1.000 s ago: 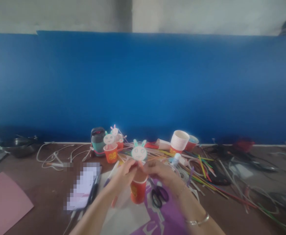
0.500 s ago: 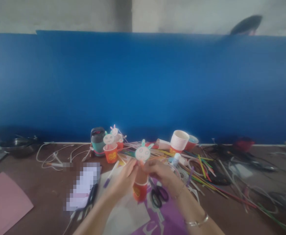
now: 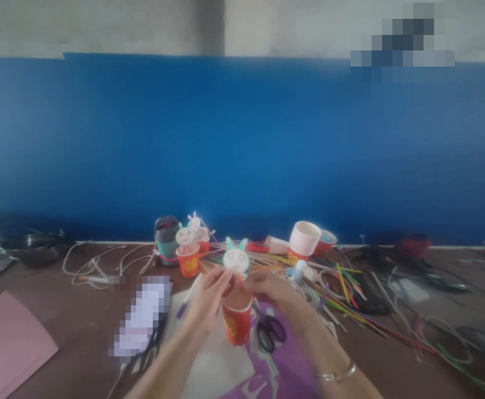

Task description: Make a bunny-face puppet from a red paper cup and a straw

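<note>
Left hand [image 3: 212, 293] and right hand [image 3: 273, 291]: fingertips drawn together, apparently pinching the base of a white paper rabbit head with teal ears [image 3: 236, 259] from both sides, likely to keep it upright; exact contact blurred. Directly below, between the hands: one upright red paper cup with yellow print [image 3: 237, 322]. Alongside: black-handled scissors [image 3: 269, 332] on purple sheet paper [image 3: 296, 360], probably for easy reach. Beyond: stacked white-rimmed paper cups [image 3: 304, 240]; thin multicoloured strips [image 3: 342, 282], scattered. Surface: dark brown tabletop [image 3: 76, 327]. Room: flat blue partition [image 3: 242, 149], grey wall [image 3: 101, 25].
</note>
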Available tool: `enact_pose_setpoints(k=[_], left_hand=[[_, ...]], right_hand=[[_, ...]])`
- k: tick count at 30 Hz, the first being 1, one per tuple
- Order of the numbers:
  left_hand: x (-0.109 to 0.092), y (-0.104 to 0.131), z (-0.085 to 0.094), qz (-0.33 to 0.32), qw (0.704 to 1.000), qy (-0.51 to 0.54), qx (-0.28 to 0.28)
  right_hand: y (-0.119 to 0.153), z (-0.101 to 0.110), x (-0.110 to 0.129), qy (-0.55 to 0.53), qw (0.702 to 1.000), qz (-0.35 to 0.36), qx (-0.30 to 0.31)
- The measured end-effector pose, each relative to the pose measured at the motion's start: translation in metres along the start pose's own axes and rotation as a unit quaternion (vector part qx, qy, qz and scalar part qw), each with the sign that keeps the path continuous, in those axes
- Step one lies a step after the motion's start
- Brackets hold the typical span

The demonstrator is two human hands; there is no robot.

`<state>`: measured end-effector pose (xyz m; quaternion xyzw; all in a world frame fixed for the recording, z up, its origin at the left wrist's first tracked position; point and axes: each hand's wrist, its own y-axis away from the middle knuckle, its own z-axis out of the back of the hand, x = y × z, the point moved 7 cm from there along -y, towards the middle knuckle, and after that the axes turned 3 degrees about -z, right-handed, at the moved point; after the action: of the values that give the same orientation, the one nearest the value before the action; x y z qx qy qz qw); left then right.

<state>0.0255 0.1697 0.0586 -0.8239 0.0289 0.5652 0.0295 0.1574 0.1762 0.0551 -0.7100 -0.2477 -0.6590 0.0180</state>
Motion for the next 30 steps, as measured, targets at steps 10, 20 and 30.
enact_pose_setpoints(k=[10, 20, 30], left_hand=[[-0.011, 0.004, 0.0, 0.026, 0.993, -0.014, 0.112], [0.0, -0.003, 0.008, 0.044, 0.996, 0.007, 0.083], [-0.015, -0.004, 0.005, -0.005, 0.997, 0.076, 0.016]], right_hand=[[-0.004, 0.009, -0.001, -0.063, 0.998, 0.028, 0.003], [0.005, 0.017, 0.018, -0.13, 0.985, 0.097, -0.065], [0.003, 0.022, 0.022, -0.038, 0.982, 0.126, -0.133]])
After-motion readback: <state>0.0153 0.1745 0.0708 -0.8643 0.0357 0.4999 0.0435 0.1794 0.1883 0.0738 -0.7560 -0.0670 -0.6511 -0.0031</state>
